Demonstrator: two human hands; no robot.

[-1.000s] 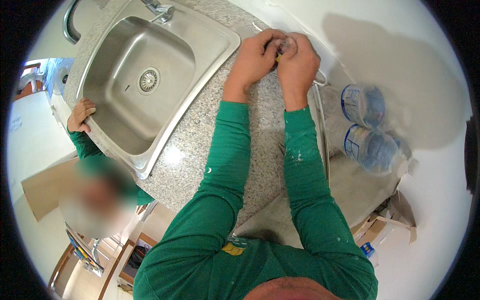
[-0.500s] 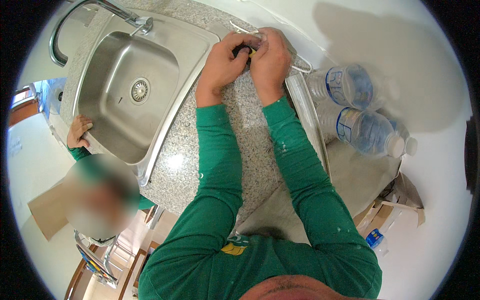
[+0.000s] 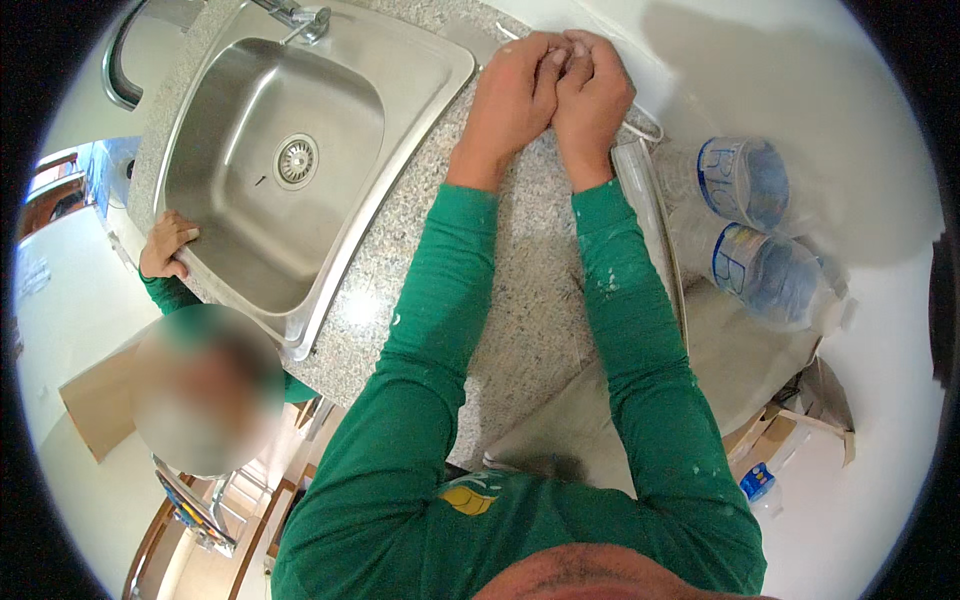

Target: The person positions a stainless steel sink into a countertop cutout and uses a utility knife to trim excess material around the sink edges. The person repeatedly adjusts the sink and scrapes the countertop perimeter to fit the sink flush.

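Your left hand (image 3: pixel 508 100) and right hand (image 3: pixel 592 100) meet over the far end of the counter (image 3: pixel 540 250), with the wall (image 3: pixel 740 60) close beyond and a white loop (image 3: pixel 650 139) just beside the right one. Further right, a pale strip (image 3: pixel 640 185) and large clear bottles (image 3: pixel 755 275) obstruct sideways passage. Between your forearms (image 3: pixel 440 270), a lane of counter runs back toward you. On your left, the sink (image 3: pixel 240 215) gives open room, bounded by the faucet (image 3: pixel 312 22) at its far edge and a co-worker's hand (image 3: pixel 168 245) at its left rim.
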